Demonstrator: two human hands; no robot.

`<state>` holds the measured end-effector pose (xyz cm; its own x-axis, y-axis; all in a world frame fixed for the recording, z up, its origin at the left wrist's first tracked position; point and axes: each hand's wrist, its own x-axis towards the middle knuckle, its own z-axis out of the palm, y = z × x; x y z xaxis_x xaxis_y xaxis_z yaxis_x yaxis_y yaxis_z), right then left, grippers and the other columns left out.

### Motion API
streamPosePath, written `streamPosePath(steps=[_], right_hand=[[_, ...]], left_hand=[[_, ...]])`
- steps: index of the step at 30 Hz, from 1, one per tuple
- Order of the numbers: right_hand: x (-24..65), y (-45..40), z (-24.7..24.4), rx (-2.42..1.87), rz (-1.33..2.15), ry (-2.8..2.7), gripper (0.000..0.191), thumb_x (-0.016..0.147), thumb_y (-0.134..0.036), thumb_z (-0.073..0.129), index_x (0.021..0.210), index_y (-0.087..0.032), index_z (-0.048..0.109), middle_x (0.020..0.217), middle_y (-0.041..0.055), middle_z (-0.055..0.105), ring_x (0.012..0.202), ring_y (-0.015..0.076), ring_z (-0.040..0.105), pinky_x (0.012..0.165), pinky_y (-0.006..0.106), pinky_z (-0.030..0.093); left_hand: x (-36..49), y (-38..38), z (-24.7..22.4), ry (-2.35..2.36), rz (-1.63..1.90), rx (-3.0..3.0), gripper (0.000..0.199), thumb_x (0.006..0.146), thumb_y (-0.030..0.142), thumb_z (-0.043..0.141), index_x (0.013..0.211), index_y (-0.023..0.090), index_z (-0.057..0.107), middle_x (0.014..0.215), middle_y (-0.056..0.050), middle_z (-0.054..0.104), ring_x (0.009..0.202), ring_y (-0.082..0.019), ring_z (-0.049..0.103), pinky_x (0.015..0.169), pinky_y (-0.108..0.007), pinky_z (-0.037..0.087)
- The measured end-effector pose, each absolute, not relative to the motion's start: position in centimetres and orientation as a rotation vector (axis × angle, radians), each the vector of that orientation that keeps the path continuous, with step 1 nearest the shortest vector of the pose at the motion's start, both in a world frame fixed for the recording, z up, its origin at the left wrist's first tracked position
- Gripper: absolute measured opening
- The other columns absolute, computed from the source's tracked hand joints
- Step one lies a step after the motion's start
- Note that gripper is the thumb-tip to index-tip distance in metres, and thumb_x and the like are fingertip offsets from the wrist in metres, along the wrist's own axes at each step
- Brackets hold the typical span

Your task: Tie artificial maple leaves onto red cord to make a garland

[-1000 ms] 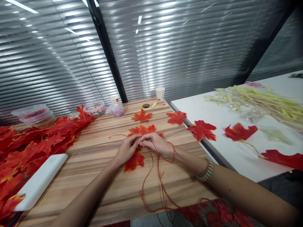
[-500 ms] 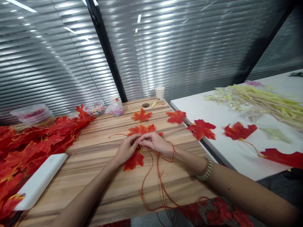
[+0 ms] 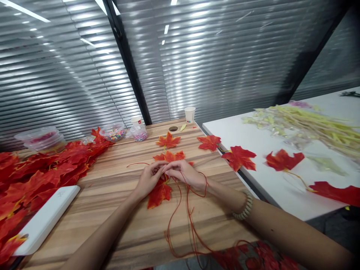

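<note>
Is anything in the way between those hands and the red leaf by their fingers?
Nothing visible. The left hand and right hand meet at the leaf; the string runs across the right hand but doesn't seem to block it.

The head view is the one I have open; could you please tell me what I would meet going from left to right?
White slab-like device, round tub of colourful beads, left hand, right hand, pale bracelet, red leaf with a yellow stem, rightmost red leaf.
</note>
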<state>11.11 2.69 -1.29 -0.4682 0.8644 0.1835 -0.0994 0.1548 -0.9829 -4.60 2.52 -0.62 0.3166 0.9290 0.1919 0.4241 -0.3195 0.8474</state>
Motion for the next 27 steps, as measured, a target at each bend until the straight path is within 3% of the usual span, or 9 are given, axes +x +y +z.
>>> streamPosePath(steps=[9,14,18,27], right_hand=[[11.2,2.2,-0.4,-0.755,1.495,-1.568,0.025,0.072,-0.034,0.06,0.082,-0.012,0.064,0.068,0.0011,0.056,0.055,0.0074,0.045,0.052,0.02,0.037],[11.1,2.2,-0.1,-0.738,1.494,-1.503,0.02,0.073,-0.029,0.058,0.085,-0.014,0.063,0.067,0.0006,0.056,0.055,0.0077,0.046,0.051,0.02,0.038],[11.2,2.3,-0.1,-0.717,1.478,-1.49,0.021,0.075,-0.028,0.056,0.089,-0.013,0.061,0.065,0.0,0.055,0.053,0.0071,0.045,0.05,0.02,0.037],[11.1,3.1,-1.0,-0.721,1.472,-1.381,0.028,0.071,-0.037,0.06,0.084,-0.013,0.059,0.064,0.0006,0.054,0.053,0.0083,0.047,0.047,0.02,0.036]], left_hand=[[-4.6,2.6,-0.6,1.242,1.052,1.681,0.027,0.076,0.037,0.054,0.09,0.014,0.061,0.088,-0.006,0.065,0.065,-0.013,0.058,0.057,-0.023,0.046],[-4.6,2.8,-0.5,1.254,1.135,1.536,0.029,0.074,0.037,0.057,0.091,0.014,0.061,0.067,-0.001,0.062,0.051,-0.008,0.051,0.051,-0.02,0.042],[-4.5,2.6,-0.3,1.242,1.165,1.453,0.029,0.074,0.037,0.058,0.092,0.013,0.061,0.064,0.0,0.06,0.05,-0.007,0.049,0.05,-0.018,0.041],[-4.4,2.6,-0.4,1.196,1.224,1.485,0.026,0.071,0.032,0.063,0.089,0.014,0.062,0.087,-0.005,0.065,0.079,-0.014,0.058,0.071,-0.023,0.046]])
